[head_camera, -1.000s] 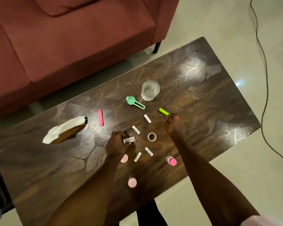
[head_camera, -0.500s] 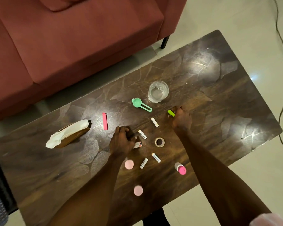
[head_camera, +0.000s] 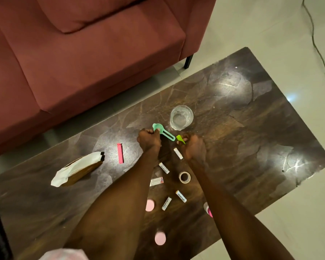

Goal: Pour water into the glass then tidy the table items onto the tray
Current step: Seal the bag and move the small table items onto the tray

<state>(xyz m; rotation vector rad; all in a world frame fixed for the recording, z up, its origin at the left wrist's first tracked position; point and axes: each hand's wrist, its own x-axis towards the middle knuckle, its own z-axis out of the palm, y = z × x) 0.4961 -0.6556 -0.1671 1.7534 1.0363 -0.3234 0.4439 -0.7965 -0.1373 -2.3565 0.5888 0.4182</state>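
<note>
Glass (head_camera: 181,117) upright on counter (head_camera: 251,128), water inside. Just before it, left hand (head_camera: 148,138) grips green spoon (head_camera: 162,131); right hand (head_camera: 192,147) pinches lime clip (head_camera: 180,138). Small tubes (head_camera: 177,152), tape ring (head_camera: 184,177), pink clip (head_camera: 120,153), pink caps (head_camera: 160,238) scattered nearer. Sofa (head_camera: 83,53) behind.

Both forearms are bare from the bottom edge of the view up to the wrists, with no watch, band or ring showing on either. The left hand (head_camera: 148,139) and the right hand (head_camera: 192,147) wear no gloves. At the bottom edge, by the left arm, a bit of pale pinkish fabric with a faint speckled pattern (head_camera: 64,255) shows, apparently part of a short sleeve; it is blurred and cut off by the frame.
</note>
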